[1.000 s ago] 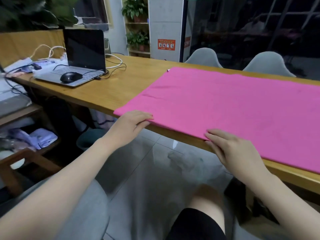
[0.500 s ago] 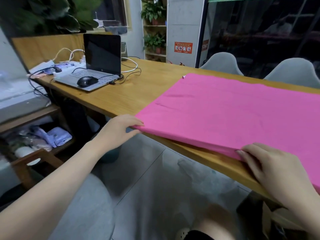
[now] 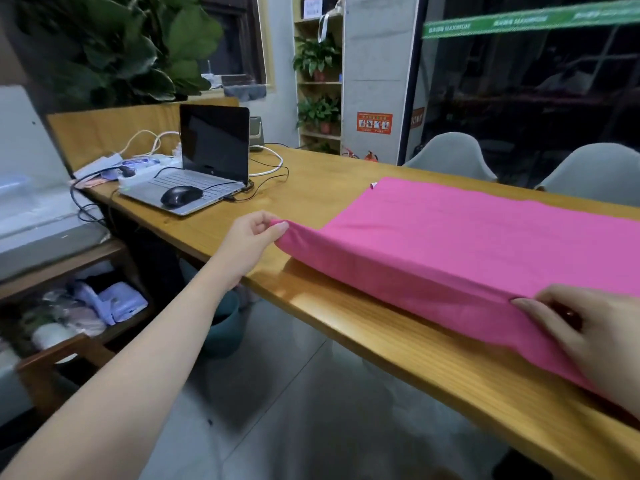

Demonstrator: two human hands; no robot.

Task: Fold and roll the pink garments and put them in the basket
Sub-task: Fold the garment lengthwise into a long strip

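Garment (image 3: 485, 251) near edge lifted off table (image 3: 311, 188); left hand (image 3: 249, 242), right hand (image 3: 588, 337) pinch corners.

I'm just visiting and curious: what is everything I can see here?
pink garment: one, pink, spread on the table, near edge lifted
table: one, wooden, across the view
laptop: one, silver, open, far left of table
mouse: one, black, on the laptop
chairs: two, grey, behind the table
potted plants: several, green, on back shelves
left hand: pinches the garment's left corner
right hand: grips the garment's near edge
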